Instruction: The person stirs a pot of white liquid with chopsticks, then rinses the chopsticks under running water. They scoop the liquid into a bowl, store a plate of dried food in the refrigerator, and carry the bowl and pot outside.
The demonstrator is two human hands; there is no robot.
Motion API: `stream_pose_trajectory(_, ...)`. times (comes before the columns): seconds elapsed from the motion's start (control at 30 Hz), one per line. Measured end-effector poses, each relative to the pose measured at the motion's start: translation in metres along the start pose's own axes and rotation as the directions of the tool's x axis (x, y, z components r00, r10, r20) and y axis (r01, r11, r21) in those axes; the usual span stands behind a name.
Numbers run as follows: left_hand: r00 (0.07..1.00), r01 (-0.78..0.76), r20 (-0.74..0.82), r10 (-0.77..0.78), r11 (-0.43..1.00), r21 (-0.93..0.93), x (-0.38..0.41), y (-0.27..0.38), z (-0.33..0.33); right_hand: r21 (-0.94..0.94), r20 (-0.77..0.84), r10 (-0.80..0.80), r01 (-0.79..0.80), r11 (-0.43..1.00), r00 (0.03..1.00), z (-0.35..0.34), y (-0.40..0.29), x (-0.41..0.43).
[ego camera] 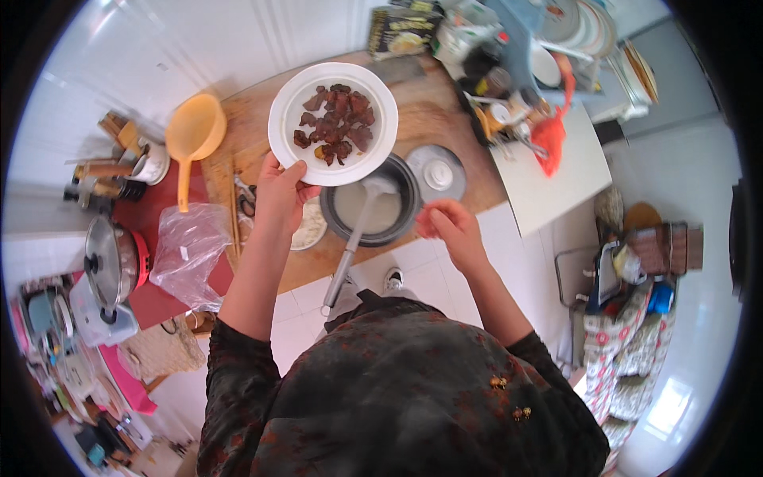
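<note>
My left hand point(286, 194) grips the near-left rim of a white plate point(277, 128), thumb on top. Dark reddish-brown chunks of what looks like cooked meat point(337, 122) lie on it. The plate is held over the far edge of a dark round pot point(411, 179), covering part of it. Whitish liquid point(387, 211) fills the pot's bottom. A ladle or turner with a long metal handle point(343, 271) leans in it, its handle pointing towards me. Beside the pot's right rim is my right hand point(454, 229), fingers loosely curled, with nothing seen in it.
A round lid point(450, 185) with a white knob lies right of the pot. Partly behind my left wrist are a bowl of white food point(311, 229) and scissors point(246, 200). Further left are a yellow dipper point(197, 128), a plastic bag point(188, 244) and a lidded electric pot point(113, 259).
</note>
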State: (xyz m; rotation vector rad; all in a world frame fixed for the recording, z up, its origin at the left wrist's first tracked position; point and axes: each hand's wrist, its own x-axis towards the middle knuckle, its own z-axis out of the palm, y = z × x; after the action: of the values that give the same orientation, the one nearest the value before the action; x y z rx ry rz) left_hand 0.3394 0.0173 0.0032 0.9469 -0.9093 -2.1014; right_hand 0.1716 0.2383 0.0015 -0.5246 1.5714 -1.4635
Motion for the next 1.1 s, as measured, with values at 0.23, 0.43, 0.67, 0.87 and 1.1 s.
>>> stream_pose_trajectory(0.23,0.998,-0.008,0.056,0.006,0.999,0.049,-0.065,-0.039,0.071,0.268,0.144,-0.125,0.083,0.960,0.982,-0.029,-0.028,-0.005)
stream_pose_trajectory(0.43,0.990,-0.135,0.030,0.135,0.991,-0.025,-0.112,-0.081,0.129,0.346,0.231,-0.227,0.138,0.928,0.946,-0.082,-0.039,-0.007)
stream_pose_trajectory(0.67,0.964,-0.257,-0.095,0.249,0.962,-0.092,-0.154,-0.115,0.185,0.289,0.422,-0.266,0.149,0.946,0.867,-0.137,-0.068,-0.014)
stream_pose_trajectory(0.87,0.919,-0.365,-0.199,0.340,0.924,-0.110,-0.182,-0.121,0.199,0.265,0.555,-0.286,0.160,0.951,0.781,-0.140,-0.085,-0.019)
stream_pose_trajectory(1.1,0.858,-0.448,-0.334,0.389,0.886,-0.120,-0.205,-0.128,0.196,0.232,0.680,-0.244,0.113,0.966,0.692,-0.124,-0.089,-0.018)
